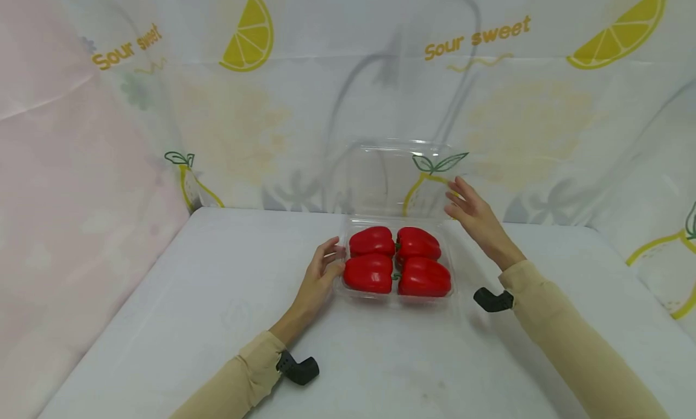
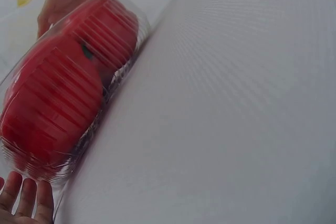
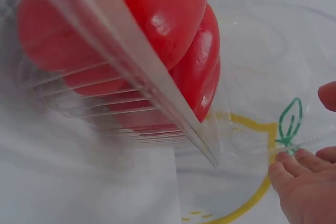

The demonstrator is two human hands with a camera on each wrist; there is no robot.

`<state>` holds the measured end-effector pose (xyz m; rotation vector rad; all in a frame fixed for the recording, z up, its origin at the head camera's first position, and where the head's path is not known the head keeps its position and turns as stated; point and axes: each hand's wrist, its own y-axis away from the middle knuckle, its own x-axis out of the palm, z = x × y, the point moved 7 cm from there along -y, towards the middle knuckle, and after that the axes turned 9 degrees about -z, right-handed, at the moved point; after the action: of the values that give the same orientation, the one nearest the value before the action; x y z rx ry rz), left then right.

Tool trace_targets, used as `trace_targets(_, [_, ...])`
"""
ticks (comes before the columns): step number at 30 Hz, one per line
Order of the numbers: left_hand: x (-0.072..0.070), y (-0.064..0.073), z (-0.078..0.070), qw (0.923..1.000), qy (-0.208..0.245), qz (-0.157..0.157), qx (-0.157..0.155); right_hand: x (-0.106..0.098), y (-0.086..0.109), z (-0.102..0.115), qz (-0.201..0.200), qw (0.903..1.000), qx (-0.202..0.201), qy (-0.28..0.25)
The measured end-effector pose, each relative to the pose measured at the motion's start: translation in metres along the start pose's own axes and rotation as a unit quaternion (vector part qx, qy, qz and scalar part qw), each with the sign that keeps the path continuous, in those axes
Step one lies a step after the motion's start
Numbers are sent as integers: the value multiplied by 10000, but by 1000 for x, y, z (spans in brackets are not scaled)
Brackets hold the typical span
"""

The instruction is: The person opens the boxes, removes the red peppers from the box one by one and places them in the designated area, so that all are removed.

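A clear plastic clamshell box (image 1: 452, 274) stands on the table with its transparent lid (image 1: 375, 174) raised at the back. Several red bell peppers (image 1: 368, 273) lie inside in two rows. My left hand (image 1: 317, 277) rests at the box's left side; in the left wrist view its fingers (image 2: 44, 200) are straight against the ribbed end wall. My right hand (image 1: 477, 220) is up at the right edge of the lid. The right wrist view has its fingers (image 3: 299, 166) extended and the thumb apart; whether they touch the lid is hard to tell.
The white table (image 1: 244, 274) ends at a hanging cloth (image 1: 304, 117) printed with lemons and words, right behind the raised lid. A pink cloth (image 1: 70, 165) hangs along the left. Black wrist devices (image 1: 298, 368) stick out from both sleeves.
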<state>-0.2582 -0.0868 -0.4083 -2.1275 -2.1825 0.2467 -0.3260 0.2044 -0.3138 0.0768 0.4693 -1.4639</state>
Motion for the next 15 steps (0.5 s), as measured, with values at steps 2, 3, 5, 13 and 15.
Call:
trace_targets(2, [-1, 0, 0, 10000, -10, -34, -41, 3, -4, -1, 114, 9999, 74, -73])
trace_targets(3, [-1, 0, 0, 10000, -41, -52, -56, 4, -6, -1, 172, 9997, 114, -122])
trace_targets(5, [-2, 1, 0, 9999, -108, -87, -66, 7, -8, -2, 253, 9994, 187, -152])
trace_targets(13, [-1, 1, -2, 9996, -250, -102, -35, 10, -10, -10, 361, 9987, 324, -138])
trace_targets(15, [-1, 1, -2, 9996, -252, -85, -28, 11, -9, -13, 394, 9986, 358, -25])
